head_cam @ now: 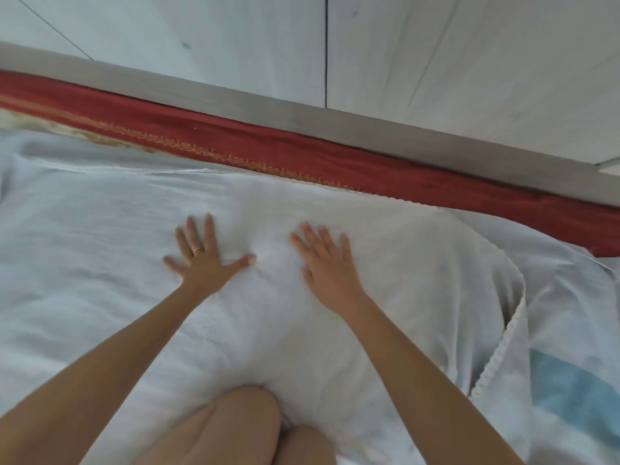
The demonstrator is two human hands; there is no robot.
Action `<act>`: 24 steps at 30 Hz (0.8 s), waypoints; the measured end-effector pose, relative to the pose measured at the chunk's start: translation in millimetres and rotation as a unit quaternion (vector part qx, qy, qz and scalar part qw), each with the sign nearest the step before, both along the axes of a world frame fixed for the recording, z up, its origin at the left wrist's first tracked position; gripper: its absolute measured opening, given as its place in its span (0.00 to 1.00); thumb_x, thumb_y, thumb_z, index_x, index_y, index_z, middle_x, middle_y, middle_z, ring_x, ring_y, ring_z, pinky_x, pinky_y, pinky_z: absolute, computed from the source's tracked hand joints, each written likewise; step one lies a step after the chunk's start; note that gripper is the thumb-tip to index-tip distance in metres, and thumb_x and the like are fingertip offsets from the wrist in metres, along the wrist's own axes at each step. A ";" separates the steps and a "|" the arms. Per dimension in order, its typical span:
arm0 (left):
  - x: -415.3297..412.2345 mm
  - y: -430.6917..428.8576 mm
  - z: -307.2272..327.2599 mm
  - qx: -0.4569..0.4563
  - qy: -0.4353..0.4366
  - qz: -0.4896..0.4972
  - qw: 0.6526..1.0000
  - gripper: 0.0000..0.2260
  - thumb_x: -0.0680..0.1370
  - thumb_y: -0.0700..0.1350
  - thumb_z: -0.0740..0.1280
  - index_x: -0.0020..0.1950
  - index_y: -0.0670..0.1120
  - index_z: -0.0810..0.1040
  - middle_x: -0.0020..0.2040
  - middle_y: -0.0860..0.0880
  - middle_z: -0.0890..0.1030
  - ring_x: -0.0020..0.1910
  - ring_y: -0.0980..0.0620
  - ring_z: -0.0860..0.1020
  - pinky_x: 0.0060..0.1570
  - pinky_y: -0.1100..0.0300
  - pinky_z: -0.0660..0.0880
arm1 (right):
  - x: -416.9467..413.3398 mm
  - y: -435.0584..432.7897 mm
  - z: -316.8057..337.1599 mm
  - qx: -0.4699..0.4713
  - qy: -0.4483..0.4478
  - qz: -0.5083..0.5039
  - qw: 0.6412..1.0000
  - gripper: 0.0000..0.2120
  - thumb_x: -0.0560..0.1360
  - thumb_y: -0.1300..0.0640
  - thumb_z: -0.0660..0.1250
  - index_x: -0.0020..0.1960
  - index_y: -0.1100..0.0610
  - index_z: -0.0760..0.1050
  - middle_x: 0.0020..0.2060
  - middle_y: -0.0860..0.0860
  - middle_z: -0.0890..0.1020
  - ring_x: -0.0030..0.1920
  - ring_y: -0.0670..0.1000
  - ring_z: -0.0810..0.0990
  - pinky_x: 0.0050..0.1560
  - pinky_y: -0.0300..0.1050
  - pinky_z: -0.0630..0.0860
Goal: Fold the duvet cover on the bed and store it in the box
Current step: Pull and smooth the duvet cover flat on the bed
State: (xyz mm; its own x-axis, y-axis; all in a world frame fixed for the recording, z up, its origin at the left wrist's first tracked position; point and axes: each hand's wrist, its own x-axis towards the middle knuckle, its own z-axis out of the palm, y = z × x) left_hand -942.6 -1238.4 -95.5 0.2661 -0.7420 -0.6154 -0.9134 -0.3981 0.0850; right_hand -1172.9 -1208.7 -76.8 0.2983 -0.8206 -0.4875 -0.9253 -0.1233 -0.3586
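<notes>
Nearest the camera, 2 bare knees [235,427] rest on the duvet cover [100,297], which lies spread wide beneath the person. It is white, thin and finely creased. At the right its edge, finished with a small scalloped trim [502,342], folds back over itself, and a pale blue patch [570,394] shows beside it. Farther out, the left hand [204,263], a ring [198,250] on 1 finger, and the right hand [327,273] lie palm down on the cloth with fingers straight and spread, near each other but apart. Past the cover's far edge runs a red bed covering [302,156] with a gold curled stitch line. Behind it come a grey rail [335,120] and then white panels [469,62] bearing a small green mark [185,46].
</notes>
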 end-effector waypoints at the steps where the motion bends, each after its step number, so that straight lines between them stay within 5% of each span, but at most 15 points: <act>1: 1.7 -5.7 -3.2 0.034 -0.003 -0.001 0.999 0.54 0.64 0.75 0.61 0.72 0.58 0.27 0.73 0.49 0.26 0.73 0.45 0.29 0.66 0.30 0.39 | 7.9 -5.3 -7.3 0.016 0.016 0.016 1.000 0.32 0.81 0.47 0.54 0.77 0.44 0.39 0.76 0.44 0.37 0.77 0.54 0.39 0.71 0.66 0.37; 4: 4.6 -20.7 -9.3 0.088 0.002 -0.014 0.996 0.56 0.61 0.77 0.60 0.65 0.58 0.19 0.69 0.49 0.21 0.70 0.43 0.25 0.65 0.28 0.37 | 5.3 -47.4 -23.5 0.072 0.053 -0.052 0.995 0.37 0.76 0.32 0.50 0.75 0.40 0.33 0.74 0.38 0.32 0.75 0.54 0.32 0.63 0.77 0.37; 7: 11.9 -19.7 -9.8 0.087 0.010 -0.020 0.996 0.55 0.61 0.78 0.59 0.62 0.59 0.18 0.69 0.49 0.20 0.70 0.42 0.24 0.63 0.28 0.34 | 2.7 -72.1 -25.2 0.121 0.081 -0.050 0.988 0.40 0.73 0.27 0.47 0.73 0.40 0.28 0.71 0.35 0.29 0.74 0.53 0.28 0.61 0.80 0.39; 11: 15.0 -19.7 -10.9 0.100 0.031 -0.037 0.994 0.54 0.62 0.78 0.57 0.63 0.58 0.18 0.65 0.51 0.17 0.68 0.44 0.22 0.62 0.29 0.31 | 30.0 -71.8 -9.0 0.182 0.128 -0.093 0.970 0.39 0.78 0.35 0.50 0.73 0.47 0.25 0.72 0.40 0.27 0.74 0.57 0.30 0.65 0.76 0.47; 14: 22.7 -9.0 -10.5 0.068 0.069 -0.050 0.994 0.44 0.69 0.75 0.51 0.67 0.58 0.22 0.65 0.52 0.19 0.70 0.45 0.24 0.63 0.31 0.31 | 67.1 -85.2 7.9 0.197 0.154 -0.100 0.963 0.38 0.80 0.55 0.56 0.76 0.56 0.30 0.75 0.51 0.31 0.76 0.58 0.36 0.69 0.72 0.49; 16: 49.9 -4.3 -9.8 -0.005 0.076 -0.142 0.987 0.36 0.72 0.73 0.40 0.72 0.58 0.29 0.72 0.52 0.27 0.74 0.46 0.31 0.67 0.31 0.37 | 91.9 -97.1 18.5 0.194 0.122 -0.063 0.971 0.40 0.78 0.60 0.59 0.77 0.54 0.34 0.76 0.52 0.33 0.76 0.58 0.38 0.69 0.72 0.49; 18: 106.6 -18.9 -13.2 -0.064 0.047 -0.206 0.975 0.34 0.74 0.71 0.36 0.77 0.57 0.41 0.78 0.49 0.41 0.76 0.43 0.41 0.67 0.30 0.45 | 124.7 -109.0 17.7 0.214 0.074 -0.039 0.973 0.43 0.77 0.51 0.65 0.77 0.48 0.35 0.76 0.49 0.35 0.76 0.60 0.38 0.67 0.74 0.51; 24: 248.3 -121.6 -14.7 -0.020 -0.040 -0.019 0.999 0.31 0.79 0.65 0.48 0.77 0.56 0.41 0.78 0.51 0.37 0.75 0.39 0.36 0.67 0.29 0.46 | 209.3 -123.8 9.8 0.265 0.152 -0.106 0.946 0.62 0.65 0.43 0.77 0.75 0.48 0.28 0.75 0.57 0.33 0.74 0.68 0.40 0.63 0.78 0.53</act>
